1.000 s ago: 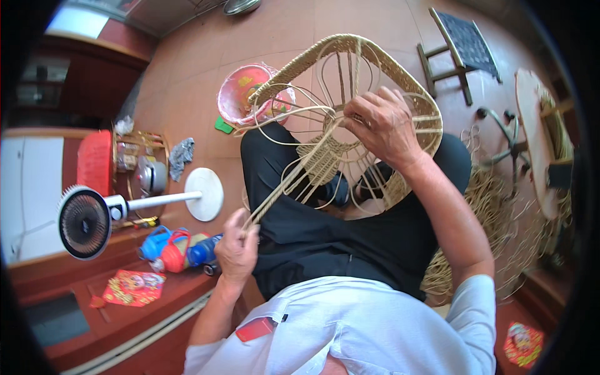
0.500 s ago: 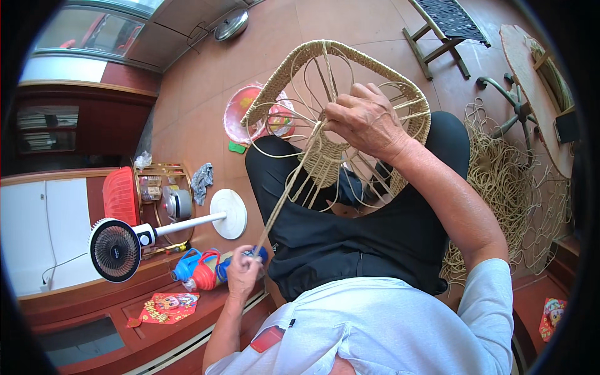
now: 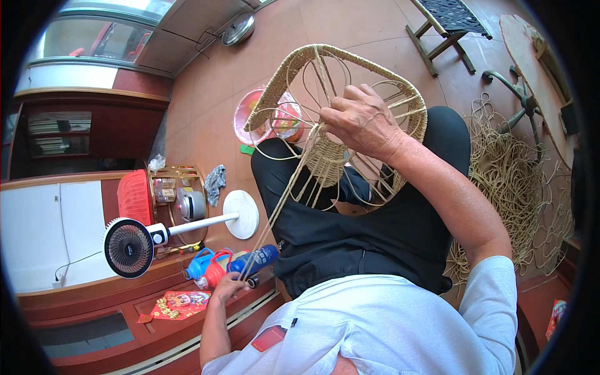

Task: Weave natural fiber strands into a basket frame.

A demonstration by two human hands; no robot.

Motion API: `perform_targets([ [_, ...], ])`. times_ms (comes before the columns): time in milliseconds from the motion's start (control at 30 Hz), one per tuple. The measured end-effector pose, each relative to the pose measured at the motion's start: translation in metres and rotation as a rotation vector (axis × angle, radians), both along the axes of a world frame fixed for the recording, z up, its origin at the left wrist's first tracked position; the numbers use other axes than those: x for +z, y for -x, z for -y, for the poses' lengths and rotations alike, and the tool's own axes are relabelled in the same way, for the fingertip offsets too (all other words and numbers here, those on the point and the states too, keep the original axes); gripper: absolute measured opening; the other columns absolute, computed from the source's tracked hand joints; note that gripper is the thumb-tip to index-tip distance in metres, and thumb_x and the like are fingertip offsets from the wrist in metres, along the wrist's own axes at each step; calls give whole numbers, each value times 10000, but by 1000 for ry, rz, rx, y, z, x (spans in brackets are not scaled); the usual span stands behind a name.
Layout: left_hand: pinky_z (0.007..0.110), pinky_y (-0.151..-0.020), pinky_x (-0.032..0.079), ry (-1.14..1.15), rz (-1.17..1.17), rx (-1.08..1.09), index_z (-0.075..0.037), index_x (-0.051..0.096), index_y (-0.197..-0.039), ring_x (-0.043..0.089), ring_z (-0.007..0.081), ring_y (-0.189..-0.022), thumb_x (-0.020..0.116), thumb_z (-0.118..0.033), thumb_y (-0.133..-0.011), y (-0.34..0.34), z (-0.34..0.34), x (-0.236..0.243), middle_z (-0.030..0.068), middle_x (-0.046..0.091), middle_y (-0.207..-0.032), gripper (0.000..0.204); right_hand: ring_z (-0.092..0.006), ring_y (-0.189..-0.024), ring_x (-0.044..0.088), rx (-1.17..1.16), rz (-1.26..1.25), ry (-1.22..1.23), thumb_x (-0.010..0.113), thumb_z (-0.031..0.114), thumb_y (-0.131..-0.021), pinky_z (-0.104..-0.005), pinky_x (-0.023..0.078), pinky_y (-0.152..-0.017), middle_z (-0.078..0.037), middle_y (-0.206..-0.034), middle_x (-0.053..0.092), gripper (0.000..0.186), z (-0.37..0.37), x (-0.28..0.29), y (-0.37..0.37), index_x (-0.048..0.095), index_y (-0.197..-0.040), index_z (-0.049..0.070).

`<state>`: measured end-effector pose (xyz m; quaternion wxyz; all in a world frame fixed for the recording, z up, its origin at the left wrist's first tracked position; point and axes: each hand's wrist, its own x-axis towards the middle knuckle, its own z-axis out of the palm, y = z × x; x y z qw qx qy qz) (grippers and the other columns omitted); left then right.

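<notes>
Across my black-trousered knees rests a half-woven straw piece (image 3: 416, 94), with a braided outer rim, bare curved ribs and a tightly woven centre (image 3: 325, 164). My right hand (image 3: 362, 119) is closed at the ribs above that centre, gripping the upper end of a straw cord (image 3: 281, 203). Strands of this cord stretch down to the lower left, where my left hand (image 3: 230, 286) pinches them at arm's length. The fingertips of my right hand are partly hidden behind its knuckles.
Loose cord (image 3: 503, 194) lies heaped on the floor at the right, beside a chair base (image 3: 522, 119). A stool (image 3: 447, 37) stands beyond. To the left are a white fan (image 3: 128, 249), bottles (image 3: 215, 269) and a cabinet. A pink basin (image 3: 249, 115) sits past my knee.
My left hand has drawn farther down and left, and the cord strands now spread apart slightly. My right hand keeps its place at the ribs. The whole view has shifted a little.
</notes>
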<state>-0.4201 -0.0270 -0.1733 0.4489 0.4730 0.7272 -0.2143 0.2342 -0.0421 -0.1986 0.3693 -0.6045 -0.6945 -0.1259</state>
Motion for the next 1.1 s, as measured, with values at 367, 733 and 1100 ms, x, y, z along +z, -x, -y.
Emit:
perform_targets([
  [367, 369, -442, 456, -886, 59, 424, -76, 758, -1208, 634, 194, -510, 695, -431, -1096, 110, -103, 66, 144, 804, -891, 377, -240, -903, 636, 4, -25, -6, 791, 362, -983, -422, 482, -827, 2, -885, 689, 203, -1, 1, 1, 740, -1043, 175],
  [733, 493, -701, 522, -1344, -668, 219, -39, 794, -1027, 731, 297, -742, 780, -437, -1052, 158, -65, 104, 177, 779, -832, 398, -245, -899, 639, -23, -56, 11, 762, 364, -1010, -419, 480, -833, -6, -886, 693, 197, -4, -2, -1, 741, -1029, 169],
  [1100, 468, -1102, 544, -1144, -44, -530, -12, 731, -1366, 713, 384, -1255, 839, -147, -915, -97, -78, 39, 220, 757, -1310, 483, -282, -882, 642, -62, -133, 65, 764, 290, -1003, -444, 483, -869, -26, -857, 706, 179, -9, -2, 1, 700, -937, 137],
])
